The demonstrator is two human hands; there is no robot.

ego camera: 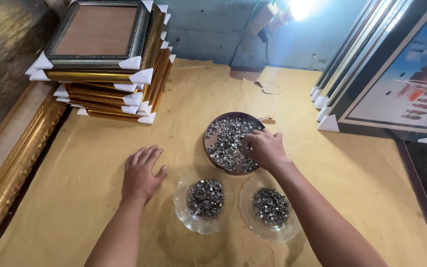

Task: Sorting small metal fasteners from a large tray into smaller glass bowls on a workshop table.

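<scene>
The right hand (263, 147) is shown reaching into the round dark metal bowl (212, 127), fingers curled together among small shiny metal clips (228, 143). The left hand (142, 173) is laid flat, fingers spread, left of the bowl. Two clear glass dishes (184, 212) of clips are placed just below it.

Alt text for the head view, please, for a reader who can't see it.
A person's right hand reaches into a brown bowl of small metal clips while the left hand rests flat on a yellow table. Two glass dishes of clips sit nearer; stacked picture frames stand behind.
</scene>
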